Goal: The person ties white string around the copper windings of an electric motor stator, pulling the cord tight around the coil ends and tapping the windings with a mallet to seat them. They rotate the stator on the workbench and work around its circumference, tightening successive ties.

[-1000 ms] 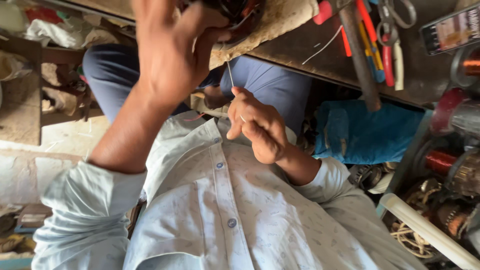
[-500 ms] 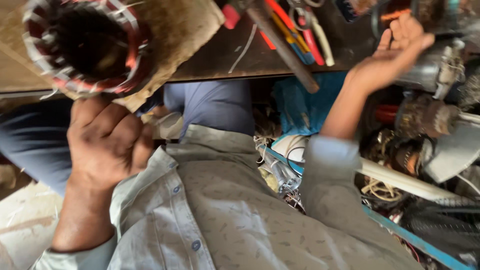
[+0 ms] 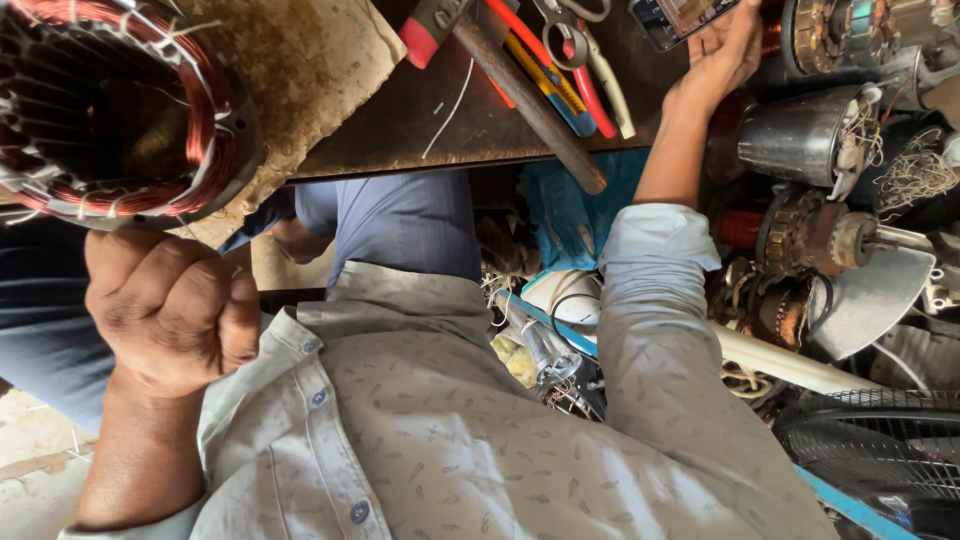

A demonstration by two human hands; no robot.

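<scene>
Nearest to the camera, the person's grey patterned shirt [image 3: 440,440] fills the lower middle of the view, buttons running down its left side. Just beside it, the left hand [image 3: 175,315] is curled tight into a fist, knuckles toward the camera; whether anything is gripped inside cannot be told. The fist sits directly below a motor stator [image 3: 115,110], a round metal core wound with copper-red wire, which rests on a stained piece of cardboard [image 3: 310,70] at the edge of the dark workbench [image 3: 450,135]. Fist and stator are near each other; contact between them is not visible.

Beyond the shirt, blue trousers [image 3: 400,220] show under the bench edge. The right arm, sleeve rolled to the elbow, stretches away to the far side of the bench. There the right hand [image 3: 725,50] lies with its fingers extended, touching the underside of a phone [image 3: 680,15] at the top edge of the view.

Between the two hands, on the bench top, lie a hammer [image 3: 510,85] with a long wooden handle, scissors [image 3: 575,30] and red and blue-yellow handled tools [image 3: 545,85], close together and overlapping.

Farther right, well apart from the left hand, old motor housings [image 3: 810,135] and a rotor [image 3: 820,235] are piled. A black fan guard [image 3: 880,445] occupies the lower right corner.
</scene>
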